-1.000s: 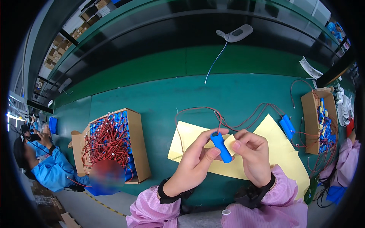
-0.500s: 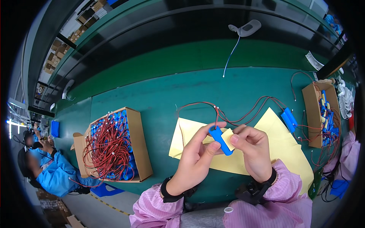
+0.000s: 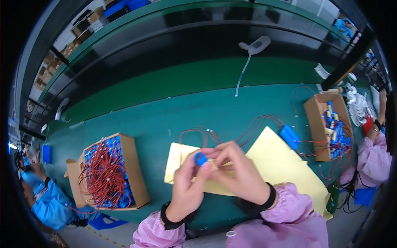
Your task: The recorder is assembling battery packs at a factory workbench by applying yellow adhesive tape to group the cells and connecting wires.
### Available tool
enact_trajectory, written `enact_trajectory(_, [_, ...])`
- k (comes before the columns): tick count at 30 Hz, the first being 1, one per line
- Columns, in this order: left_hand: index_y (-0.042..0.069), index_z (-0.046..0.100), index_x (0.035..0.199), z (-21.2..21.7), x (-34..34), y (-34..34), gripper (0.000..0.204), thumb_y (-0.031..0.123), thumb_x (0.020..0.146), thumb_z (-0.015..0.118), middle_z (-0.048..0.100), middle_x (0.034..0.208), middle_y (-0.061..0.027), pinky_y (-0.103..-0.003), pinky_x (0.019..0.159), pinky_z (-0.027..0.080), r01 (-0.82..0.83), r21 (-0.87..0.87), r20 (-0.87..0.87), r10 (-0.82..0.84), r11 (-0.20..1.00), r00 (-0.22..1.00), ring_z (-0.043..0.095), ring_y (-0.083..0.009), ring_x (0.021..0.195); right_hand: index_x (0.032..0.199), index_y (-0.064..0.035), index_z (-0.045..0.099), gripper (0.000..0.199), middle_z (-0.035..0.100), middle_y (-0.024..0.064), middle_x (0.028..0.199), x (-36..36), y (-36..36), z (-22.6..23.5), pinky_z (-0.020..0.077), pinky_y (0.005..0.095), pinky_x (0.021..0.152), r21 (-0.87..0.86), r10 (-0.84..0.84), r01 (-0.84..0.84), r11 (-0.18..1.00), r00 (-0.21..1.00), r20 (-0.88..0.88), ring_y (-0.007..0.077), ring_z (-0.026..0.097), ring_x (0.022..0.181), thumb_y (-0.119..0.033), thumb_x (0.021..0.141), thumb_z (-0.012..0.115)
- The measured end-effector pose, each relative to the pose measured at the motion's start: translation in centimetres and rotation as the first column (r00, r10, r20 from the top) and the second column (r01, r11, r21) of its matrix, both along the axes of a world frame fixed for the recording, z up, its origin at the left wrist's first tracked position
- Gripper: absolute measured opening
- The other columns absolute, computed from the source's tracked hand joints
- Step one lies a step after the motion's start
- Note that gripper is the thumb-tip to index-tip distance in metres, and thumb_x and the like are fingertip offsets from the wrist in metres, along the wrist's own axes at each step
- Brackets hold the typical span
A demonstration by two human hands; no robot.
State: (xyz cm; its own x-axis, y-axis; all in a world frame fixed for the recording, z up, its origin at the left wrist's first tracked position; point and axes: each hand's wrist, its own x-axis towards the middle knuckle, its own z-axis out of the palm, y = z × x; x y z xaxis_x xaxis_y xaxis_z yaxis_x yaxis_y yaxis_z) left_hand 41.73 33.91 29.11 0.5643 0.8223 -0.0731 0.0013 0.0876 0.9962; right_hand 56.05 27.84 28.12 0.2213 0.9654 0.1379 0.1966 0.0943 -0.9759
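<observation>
1. Holding the blue cylinder (image 3: 199, 158) near the lower centre of the frame, the left hand (image 3: 186, 190) is closed around it, thumb on the near side.
2. The right hand (image 3: 248, 177) now reaches further across, its fingers bunched narrowly at the small yellow piece (image 3: 212, 163) against the cylinder; blur and overlap leave me unable to tell its exact grip.
3. Half a second ago the cylinder's long side shows plainly; now mostly its upper end is visible, the rest hidden by fingers.
4. The pair of hands sits further left in the frame, and the view itself has shifted: the left carton (image 3: 136, 173), full of blue cells and red wires (image 3: 103, 177), lies nearer the lower left.
5. The right carton (image 3: 315, 124) also appears further left, in the right part of the frame.
6. Yellow sheets (image 3: 281, 159) remain on the green worktop (image 3: 161, 120) below and beside the hands, with the blue pack (image 3: 289, 137) just beyond their upper edge.
7. At the far right, a co-worker's forearm (image 3: 381, 108) is now raised into view.
</observation>
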Motion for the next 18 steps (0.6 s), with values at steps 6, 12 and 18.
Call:
enact_trajectory(6, [-0.006, 0.038, 0.134, 1.0, -0.9, 0.6, 0.039, 0.018, 0.102, 0.036, 0.061, 0.085, -0.0102, -0.026, 0.062, 0.047, -0.127, 0.210, 0.107, 0.106, 0.969, 0.989, 0.056, -0.0115, 0.066, 0.110, -0.0060, 0.056, 0.045, 0.058, 0.0092, 0.097, 2.7, -0.1, 1.4, 0.0522, 0.0320, 0.067, -0.010, -0.197, 0.200, 0.980, 0.971, 0.134, 0.0219, 0.063, 0.077, -0.029, 0.079, 0.078])
enact_trajectory(12, [-0.004, 0.022, 0.144, -0.1, -0.9, -1.0, 0.057, 0.005, 0.094, 0.048, 0.061, 0.073, -0.0112, -0.030, 0.053, 0.045, 0.179, 0.365, -0.223, -0.100, 0.914, 0.970, 0.057, -0.0174, 0.056, 0.105, -0.0065, 0.066, 0.028, 0.059, 0.0056, 0.094, 1.8, -1.2, 2.5, 0.0466, 0.0281, 0.062, 0.158, -0.029, 0.003, 0.988, 0.986, 0.162, 0.0156, 0.058, 0.072, -0.027, 0.086, 0.072])
enact_trajectory(18, [-0.004, 0.014, 0.148, 0.6, -0.6, -1.0, 0.083, 0.022, 0.090, 0.067, 0.066, 0.095, -0.0220, -0.033, 0.057, 0.052, 0.382, 0.553, -0.351, -0.208, 0.740, 0.913, 0.069, -0.0302, 0.069, 0.102, -0.0034, 0.069, 0.020, 0.060, 0.0005, 0.065, 1.9, -2.4, 5.1, 0.0351, 0.0230, 0.045, -0.046, -0.101, 0.104, 0.993, 0.993, 0.064, 0.0062, 0.044, 0.046, -0.017, 0.087, 0.070])
